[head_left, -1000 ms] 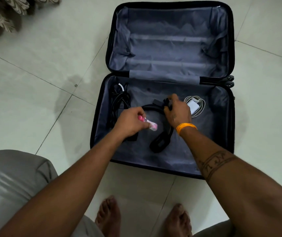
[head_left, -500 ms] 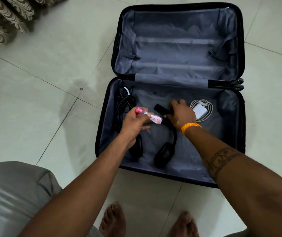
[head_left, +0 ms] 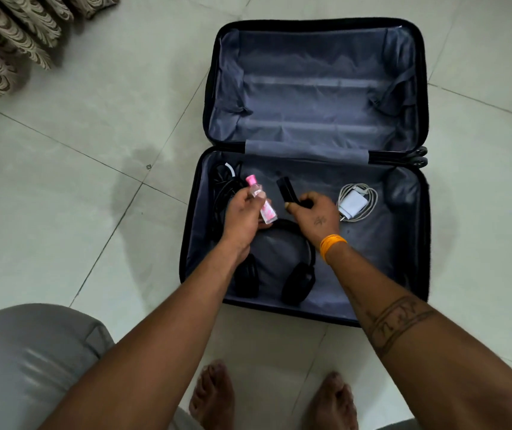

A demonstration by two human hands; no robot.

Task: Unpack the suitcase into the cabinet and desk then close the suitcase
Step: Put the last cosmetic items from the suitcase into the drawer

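Pale tiled floor [head_left: 62,187] underfoot, and on it lies the black hard-shell suitcase [head_left: 423,88], flung wide open with its grey fabric lining showing in both halves. Far half looks bare, near half carries the goods. Left hand [head_left: 243,217] hovers over the near-left part of the case, fingers [head_left: 259,198] curled round a small clear bottle with a pink cap and pink label [head_left: 262,201], tilted, cap pointing far-left. Right hand [head_left: 316,217], orange band [head_left: 332,245] at the wrist, sits just beside it, fingers wrapped on a slim black oblong object [head_left: 286,189] that sticks out toward the far side; what it is, cannot tell. Below both hands rest black over-ear headphones [head_left: 298,282], cups toward the near edge. Tangle of black cables [head_left: 225,187] in the near half's far-left corner. White charger with its coiled white cord [head_left: 355,203] just right of the right hand. Patterned beige curtain [head_left: 9,35] at far left, two bare feet at the near edge
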